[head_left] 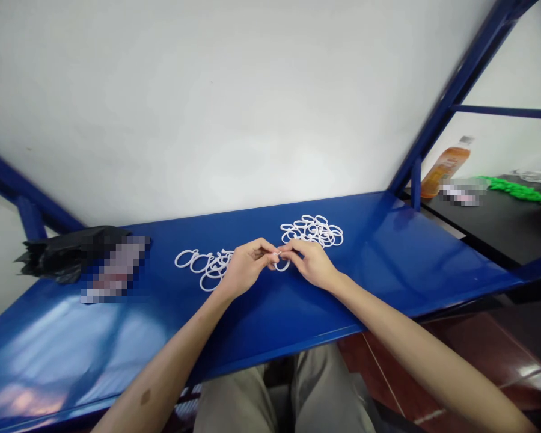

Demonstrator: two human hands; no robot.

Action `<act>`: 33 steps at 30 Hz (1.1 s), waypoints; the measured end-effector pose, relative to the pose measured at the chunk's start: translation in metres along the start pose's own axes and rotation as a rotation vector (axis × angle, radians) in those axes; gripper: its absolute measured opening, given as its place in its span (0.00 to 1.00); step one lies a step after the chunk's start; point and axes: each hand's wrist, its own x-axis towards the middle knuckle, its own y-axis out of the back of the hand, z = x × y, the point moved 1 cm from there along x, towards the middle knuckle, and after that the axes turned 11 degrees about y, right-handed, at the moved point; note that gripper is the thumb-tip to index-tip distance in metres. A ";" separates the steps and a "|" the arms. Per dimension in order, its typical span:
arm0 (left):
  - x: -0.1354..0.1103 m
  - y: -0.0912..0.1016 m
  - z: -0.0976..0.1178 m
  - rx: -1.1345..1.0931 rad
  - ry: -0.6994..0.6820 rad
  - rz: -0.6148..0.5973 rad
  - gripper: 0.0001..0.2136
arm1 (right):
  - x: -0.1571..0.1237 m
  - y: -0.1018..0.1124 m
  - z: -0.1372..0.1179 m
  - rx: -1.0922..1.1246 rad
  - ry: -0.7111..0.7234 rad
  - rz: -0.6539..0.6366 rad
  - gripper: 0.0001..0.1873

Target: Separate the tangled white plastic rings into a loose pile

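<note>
white ring (282,270) (fingers (294,245) pinch it)

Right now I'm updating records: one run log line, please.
left hand: holding white ring; right hand: holding same ring; left pile, right pile: rings on blue table

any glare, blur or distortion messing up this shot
Head view: pale glare on the blue table, at its near left; head view: right-hand blue post leans outward, perhaps wide-angle stretch; head view: pixel blocks hide something by the black bag; head view: held ring too small for fine detail
</note>
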 end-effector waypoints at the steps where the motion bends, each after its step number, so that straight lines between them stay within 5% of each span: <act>1: -0.001 0.000 0.000 0.023 -0.012 0.006 0.08 | 0.000 0.000 0.001 0.009 -0.002 -0.007 0.06; 12: -0.001 0.003 0.007 0.288 -0.141 0.002 0.08 | -0.004 -0.001 0.001 -0.095 0.088 -0.115 0.07; 18: 0.009 0.031 0.008 0.812 -0.095 0.267 0.12 | 0.001 0.021 0.028 -0.426 -0.138 0.102 0.06; 23: 0.008 0.055 0.001 1.294 0.146 0.269 0.18 | -0.002 0.044 0.053 -0.620 -0.344 0.147 0.08; 33: 0.012 0.066 -0.011 1.179 0.113 0.172 0.21 | 0.002 0.042 0.055 -0.683 -0.454 0.094 0.09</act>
